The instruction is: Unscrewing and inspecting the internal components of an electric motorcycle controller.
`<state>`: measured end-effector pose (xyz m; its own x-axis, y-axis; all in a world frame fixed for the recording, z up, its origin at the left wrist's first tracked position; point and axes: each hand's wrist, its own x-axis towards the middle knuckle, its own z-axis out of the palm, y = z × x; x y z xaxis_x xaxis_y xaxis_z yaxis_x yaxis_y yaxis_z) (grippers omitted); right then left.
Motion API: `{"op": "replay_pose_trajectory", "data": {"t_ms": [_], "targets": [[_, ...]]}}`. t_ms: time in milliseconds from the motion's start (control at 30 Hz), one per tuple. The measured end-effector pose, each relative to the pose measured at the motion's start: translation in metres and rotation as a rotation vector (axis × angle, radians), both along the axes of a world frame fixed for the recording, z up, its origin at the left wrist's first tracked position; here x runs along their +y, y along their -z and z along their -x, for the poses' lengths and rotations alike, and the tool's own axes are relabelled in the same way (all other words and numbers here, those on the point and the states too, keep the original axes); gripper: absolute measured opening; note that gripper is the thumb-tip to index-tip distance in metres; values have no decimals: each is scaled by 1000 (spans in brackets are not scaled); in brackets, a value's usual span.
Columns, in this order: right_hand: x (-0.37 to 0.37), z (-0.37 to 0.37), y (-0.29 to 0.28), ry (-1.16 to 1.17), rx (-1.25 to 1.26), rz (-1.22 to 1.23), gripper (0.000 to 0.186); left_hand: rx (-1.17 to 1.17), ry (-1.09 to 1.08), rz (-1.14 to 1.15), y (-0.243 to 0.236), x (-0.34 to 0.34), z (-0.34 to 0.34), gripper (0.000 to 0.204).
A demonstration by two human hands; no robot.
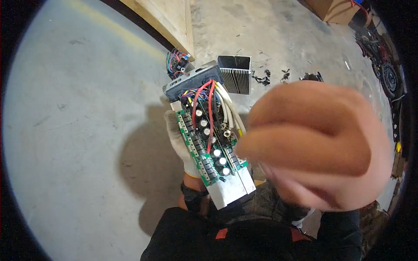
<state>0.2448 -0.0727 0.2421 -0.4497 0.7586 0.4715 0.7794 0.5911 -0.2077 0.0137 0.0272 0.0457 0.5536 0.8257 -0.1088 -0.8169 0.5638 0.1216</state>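
Note:
My left hand [176,141], in a white knit glove with a yellow cuff edge, is closed around the left side of a motor controller [230,190]. The controller is out of its housing and tilted. Its green circuit boards carry rows of round capacitors, and silver metal blocks show at the lower end. Thick red and white cables [226,102] run to a dark end plate [191,81] at its top. My bare right hand [320,145] is raised close to the camera, large and blurred, fingers curled together. It covers the area right of the controller; anything inside it is hidden.
A finned aluminium housing [235,77] stands on the concrete floor beyond the controller, with small black scraps [262,79] beside it. A wooden panel [167,21] and a bundle of coloured wires [176,63] are at the far left. A cardboard box [342,12] and black cables [389,78] lie rightward.

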Motion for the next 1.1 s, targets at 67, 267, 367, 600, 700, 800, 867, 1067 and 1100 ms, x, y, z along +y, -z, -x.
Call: {"op": "replay_pose_trajectory", "data": {"t_ms": [67, 267, 367, 600, 700, 800, 867, 1067, 1100], "targets": [[3, -14, -25, -79, 101, 153, 35, -16, 16, 3, -11, -1, -9, 68], [3, -1, -14, 202, 255, 328, 23, 8, -18, 0, -9, 1, 1, 66], [8, -5, -5, 155, 182, 268, 26, 18, -28, 0, -11, 1, 5, 64], [-1, -2, -30, 173, 367, 484, 38, 24, -37, 24, -14, 1, -4, 62], [6, -12, -16, 15, 122, 379, 44, 28, -63, 28, -13, 1, 2, 61], [18, -8, 5, -132, 238, 171, 47, 59, -73, -19, -4, 2, 8, 59], [16, -6, 2, -121, 305, 67, 45, 41, -56, -33, -4, 3, 5, 59], [8, -10, -30, 86, 136, 519, 52, 3, -67, -24, -3, 2, 4, 62], [12, -15, -25, 85, 137, 518, 52, 4, -68, -26, -5, 1, 5, 62]]}}
